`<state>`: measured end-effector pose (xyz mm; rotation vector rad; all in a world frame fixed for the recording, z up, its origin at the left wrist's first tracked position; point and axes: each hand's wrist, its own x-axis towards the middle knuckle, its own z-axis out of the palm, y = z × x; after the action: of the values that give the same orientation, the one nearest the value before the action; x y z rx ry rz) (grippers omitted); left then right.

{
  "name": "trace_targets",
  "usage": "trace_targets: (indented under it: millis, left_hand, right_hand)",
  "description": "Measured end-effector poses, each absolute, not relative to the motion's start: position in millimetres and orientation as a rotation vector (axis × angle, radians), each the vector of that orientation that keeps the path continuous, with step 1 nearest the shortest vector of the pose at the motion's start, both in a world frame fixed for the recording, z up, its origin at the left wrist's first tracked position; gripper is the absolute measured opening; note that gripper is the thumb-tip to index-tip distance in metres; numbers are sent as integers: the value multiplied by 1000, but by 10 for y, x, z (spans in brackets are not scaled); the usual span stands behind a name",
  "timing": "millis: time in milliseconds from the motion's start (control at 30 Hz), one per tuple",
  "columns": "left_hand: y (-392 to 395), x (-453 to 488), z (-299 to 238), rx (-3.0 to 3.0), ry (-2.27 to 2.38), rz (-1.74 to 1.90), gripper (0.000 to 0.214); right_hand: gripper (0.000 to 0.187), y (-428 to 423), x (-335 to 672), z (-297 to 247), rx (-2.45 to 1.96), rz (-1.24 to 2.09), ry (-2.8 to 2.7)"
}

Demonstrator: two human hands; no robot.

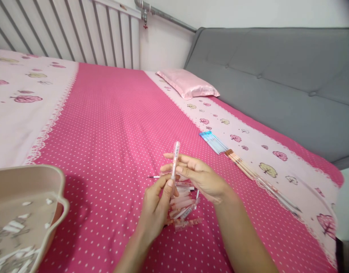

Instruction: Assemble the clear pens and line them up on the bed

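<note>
An upright pen with a clear, pink-patterned barrel and a printed label is held over the bed. My left hand pinches its lower part between thumb and fingers. From the other side, the thumb of my right hand presses on the barrel, its fingers stretched behind the pen. Below both hands lies a loose pile of pink pen parts, partly hidden by them. A thin refill with a dark tip sticks out left of the pile.
A beige bin with white pieces stands at the left. Along the right, blue pens, orange-brown pens and pale pens lie in a row on the pink dotted bedspread. Beyond are a pillow and a grey headboard.
</note>
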<state>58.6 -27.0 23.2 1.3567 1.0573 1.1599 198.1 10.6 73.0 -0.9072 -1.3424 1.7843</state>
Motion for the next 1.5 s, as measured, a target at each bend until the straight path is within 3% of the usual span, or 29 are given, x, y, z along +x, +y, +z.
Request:
trace_targets:
  millis: [267,567,900,1200,1500]
  left_hand:
    - [-252,587,245,1418,1092,1179,25]
    - [-256,589,251,1433,1167,1191,24]
    - [-275,572,209,1328,1035,1153,27]
    - [-268,577,228,1428,1056,1153,27]
    - [-251,592,220,1466,1153,1180,26]
  right_hand:
    - [44,117,1962,734,-1045,1702,-1261]
    - [59,112,1885,715,-1281,1332,-1364]
    - [40,108,1949,721,-944,1724,-1263]
    - [49,124,1921,738,-1096,1620,-1171]
    - [42,124,1922,686,-1079,1545,-1173]
